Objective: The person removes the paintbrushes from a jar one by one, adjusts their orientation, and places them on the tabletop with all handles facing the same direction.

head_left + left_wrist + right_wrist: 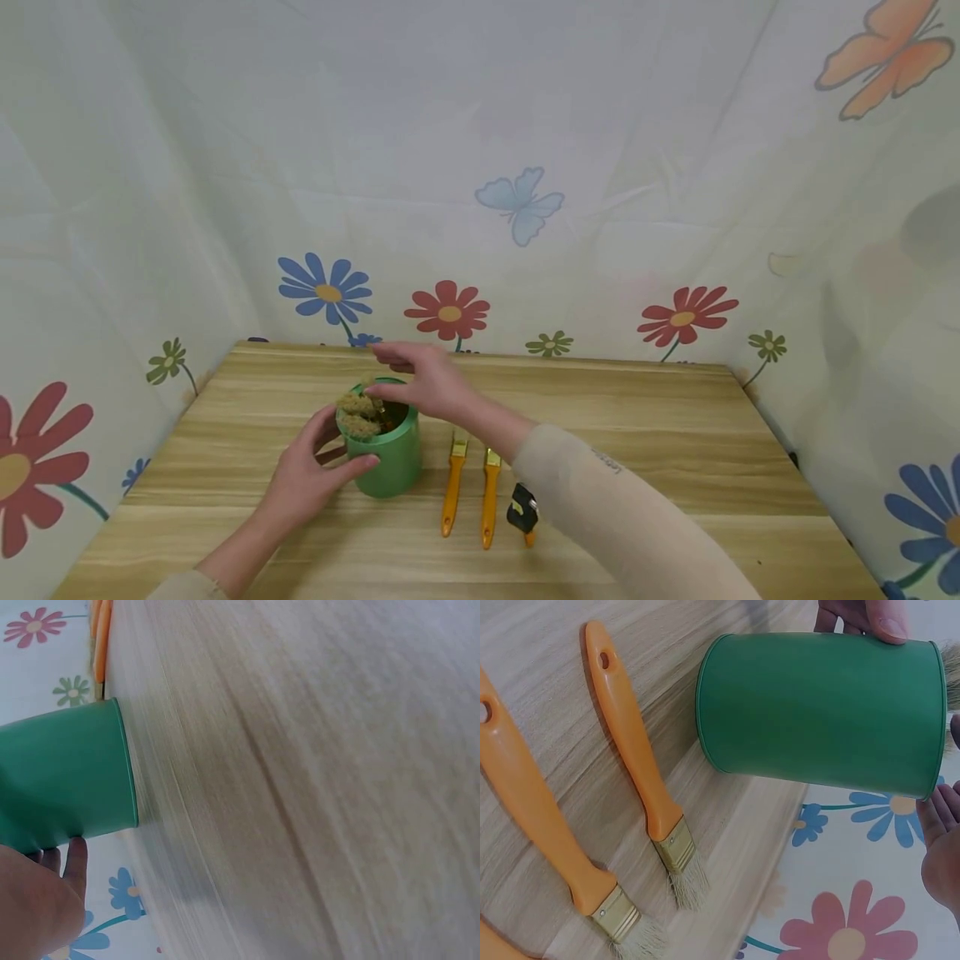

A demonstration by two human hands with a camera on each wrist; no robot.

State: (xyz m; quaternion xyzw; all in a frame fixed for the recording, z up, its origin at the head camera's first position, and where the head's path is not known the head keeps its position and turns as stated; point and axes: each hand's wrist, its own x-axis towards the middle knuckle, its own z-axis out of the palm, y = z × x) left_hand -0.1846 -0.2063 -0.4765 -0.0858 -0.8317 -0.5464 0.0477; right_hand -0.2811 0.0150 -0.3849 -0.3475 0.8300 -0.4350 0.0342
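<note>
A green can (390, 467) stands upright on the wooden table, left of centre. Pale, bushy bristles (360, 427) of brushes stick up out of its mouth. My left hand (311, 467) grips the can from the left, thumb on the near side and fingers behind. Over the can's far right rim is my right hand (431, 383), thumb close to the bristles and fingers extended apart from it. The right wrist view shows those fingers (941, 814) right at the rim. Inside the can, the handles are mostly hidden.
Two orange-handled paintbrushes (452, 492) lie right of the can, bristles away from me. A third orange handle (530, 537) is mostly covered by a small black object (522, 508) beside the right sleeve. A flowered cloth (600, 275) hangs behind the table (637, 433).
</note>
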